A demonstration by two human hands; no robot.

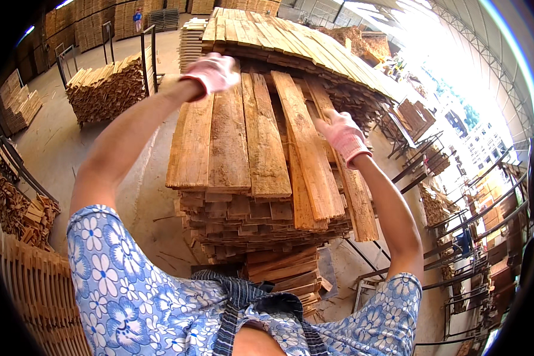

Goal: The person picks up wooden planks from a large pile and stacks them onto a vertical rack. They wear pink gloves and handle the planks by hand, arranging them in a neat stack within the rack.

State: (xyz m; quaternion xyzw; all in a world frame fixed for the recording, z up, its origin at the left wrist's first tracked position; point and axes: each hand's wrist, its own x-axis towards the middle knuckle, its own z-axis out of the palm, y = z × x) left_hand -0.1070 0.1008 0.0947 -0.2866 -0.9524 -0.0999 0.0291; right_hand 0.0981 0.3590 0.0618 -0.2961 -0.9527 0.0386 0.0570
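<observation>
floor [137,222]: one far stack [291,32], one near plank pile [228,145] under your left hand [212,73], right hand [343,135]; can't tell if fingers pinch.

We reach, in pink gloves [346,142], over a plank stack [237,216].
Our left hand [210,74] (blurred, contact unclear) is by the far end of the leftmost plank [190,148]; our right hand [341,132] is at the rightmost plank [356,202], and another stack [279,32] stands beyond.
</observation>
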